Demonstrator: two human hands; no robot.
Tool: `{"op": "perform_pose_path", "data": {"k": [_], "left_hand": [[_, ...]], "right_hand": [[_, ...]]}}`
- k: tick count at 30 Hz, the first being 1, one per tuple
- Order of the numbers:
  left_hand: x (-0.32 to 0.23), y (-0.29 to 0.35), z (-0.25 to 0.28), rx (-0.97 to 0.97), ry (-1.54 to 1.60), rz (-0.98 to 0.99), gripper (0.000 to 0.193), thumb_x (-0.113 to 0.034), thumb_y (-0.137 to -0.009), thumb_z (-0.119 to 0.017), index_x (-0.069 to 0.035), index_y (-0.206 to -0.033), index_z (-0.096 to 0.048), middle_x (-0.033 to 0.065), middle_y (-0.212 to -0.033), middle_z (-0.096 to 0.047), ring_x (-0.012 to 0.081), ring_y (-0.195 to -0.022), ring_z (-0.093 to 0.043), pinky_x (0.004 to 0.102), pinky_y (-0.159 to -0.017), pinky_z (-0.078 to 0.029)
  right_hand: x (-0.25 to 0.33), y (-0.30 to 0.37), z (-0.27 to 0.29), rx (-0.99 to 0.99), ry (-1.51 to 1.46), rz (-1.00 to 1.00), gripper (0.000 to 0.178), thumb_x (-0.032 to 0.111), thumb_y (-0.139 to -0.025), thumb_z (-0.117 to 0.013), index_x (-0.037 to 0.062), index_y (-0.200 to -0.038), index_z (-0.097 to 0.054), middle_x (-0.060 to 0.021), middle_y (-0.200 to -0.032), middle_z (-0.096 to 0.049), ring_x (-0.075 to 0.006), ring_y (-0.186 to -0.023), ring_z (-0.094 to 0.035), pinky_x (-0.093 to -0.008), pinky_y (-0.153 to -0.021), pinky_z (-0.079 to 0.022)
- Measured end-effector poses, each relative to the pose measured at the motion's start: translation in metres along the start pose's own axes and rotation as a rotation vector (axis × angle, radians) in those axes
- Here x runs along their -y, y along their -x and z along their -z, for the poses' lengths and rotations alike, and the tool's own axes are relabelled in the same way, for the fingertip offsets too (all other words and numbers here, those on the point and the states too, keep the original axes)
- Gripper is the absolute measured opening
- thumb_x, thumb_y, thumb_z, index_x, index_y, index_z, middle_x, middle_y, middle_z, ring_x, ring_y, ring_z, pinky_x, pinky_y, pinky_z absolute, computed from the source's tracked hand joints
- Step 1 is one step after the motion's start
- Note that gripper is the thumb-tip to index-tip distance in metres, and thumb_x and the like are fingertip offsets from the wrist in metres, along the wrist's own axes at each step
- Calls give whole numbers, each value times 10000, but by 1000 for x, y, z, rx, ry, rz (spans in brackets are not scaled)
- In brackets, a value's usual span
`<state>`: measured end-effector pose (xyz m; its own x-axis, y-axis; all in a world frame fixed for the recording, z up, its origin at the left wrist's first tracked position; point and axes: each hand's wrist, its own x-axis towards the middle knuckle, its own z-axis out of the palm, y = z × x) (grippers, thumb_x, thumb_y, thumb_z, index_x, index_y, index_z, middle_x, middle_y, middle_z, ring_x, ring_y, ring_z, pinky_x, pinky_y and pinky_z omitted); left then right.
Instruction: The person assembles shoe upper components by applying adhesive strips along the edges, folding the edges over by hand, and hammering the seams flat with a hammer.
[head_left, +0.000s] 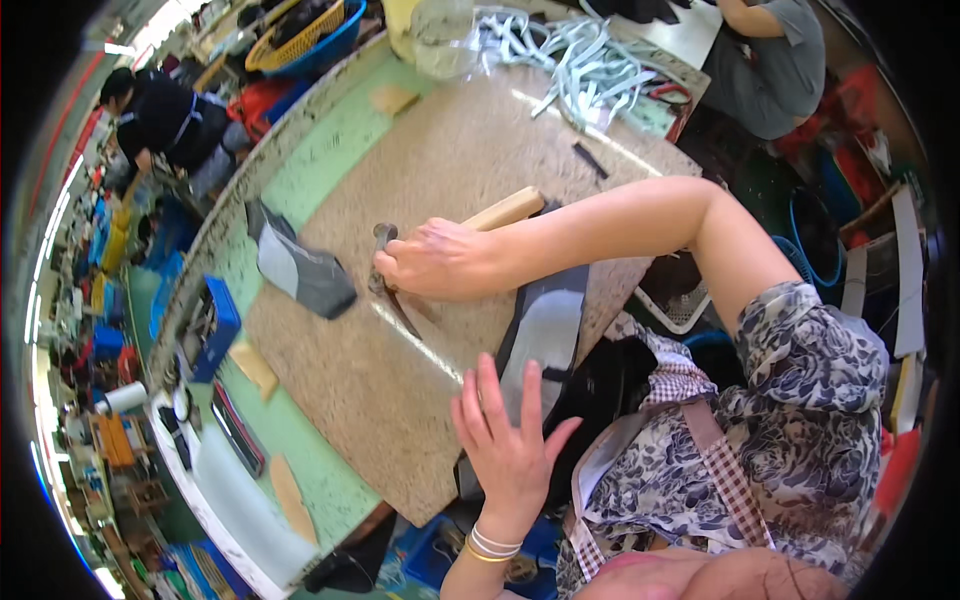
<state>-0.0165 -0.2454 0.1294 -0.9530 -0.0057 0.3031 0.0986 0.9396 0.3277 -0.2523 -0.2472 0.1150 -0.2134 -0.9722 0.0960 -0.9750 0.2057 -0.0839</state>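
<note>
My right hand (435, 260) is closed around a hammer (508, 209), gripping it close to its metal head. The wooden handle sticks out past my wrist, and the head is just above the brown board (330, 390). Fingers spread, my left hand (508, 445) is over the lower end of a black-and-grey flat piece (548, 330), which looks like a shoe upper part. My right forearm hides its upper end. A similar black-and-grey piece (305, 268) lies beyond the hammer head, slightly blurred.
Pale strips (585, 65) are heaped at the board's far end, beside red-handled scissors (668, 92). A blue box (212, 325) stands at the left edge of the green table (335, 470). A small black strip (590, 160) lies on the board. Other people sit nearby.
</note>
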Motion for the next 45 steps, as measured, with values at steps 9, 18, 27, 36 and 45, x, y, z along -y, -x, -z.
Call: {"op": "perform_pose_path", "data": {"k": [9,18,27,36,45], "left_hand": [[44,23,29,295,143,-66,647,-127,-748,-726,-142,-1357,-508,173,-1427,-410,374,-1235,-433,474,-1031,-346],[39,28,30,138,428,99,638,-24,-732,-742,-50,-1325,-506,200,-1347,-505,322,-1262,-481,450,-1062,-358],[2,-42,22,419,1802,527,542,-375,-977,-525,-33,-1386,-428,-22,-827,-523,76,-632,-472,197,-550,-373],[23,-22,17,-101,1656,666,203,-149,-960,-583,18,-1062,-637,11,-769,-529,76,-639,-478,203,-564,-371],[43,35,30,-157,711,682,118,26,-808,-703,25,-923,-681,80,-773,-639,112,-657,-590,232,-588,-456]], "right_hand": [[-205,51,57,-236,384,-752,201,157,-837,-576,93,-981,-702,-93,-1074,-670,-284,-1001,-620,-406,-717,-564],[-312,70,66,-299,-73,-1311,269,187,-670,-698,82,-915,-732,-119,-969,-712,-272,-938,-686,-405,-785,-531],[-88,109,107,-146,-1351,-391,290,150,-832,-717,15,-1069,-619,-90,-963,-677,-131,-776,-639,-243,-651,-497],[2,152,78,326,-1299,-330,171,27,-846,-657,-14,-1008,-625,-66,-839,-667,-131,-722,-678,-251,-624,-533],[33,146,35,-142,-889,-33,80,3,-793,-696,7,-861,-655,-106,-769,-643,-257,-671,-658,-314,-580,-523]]}}
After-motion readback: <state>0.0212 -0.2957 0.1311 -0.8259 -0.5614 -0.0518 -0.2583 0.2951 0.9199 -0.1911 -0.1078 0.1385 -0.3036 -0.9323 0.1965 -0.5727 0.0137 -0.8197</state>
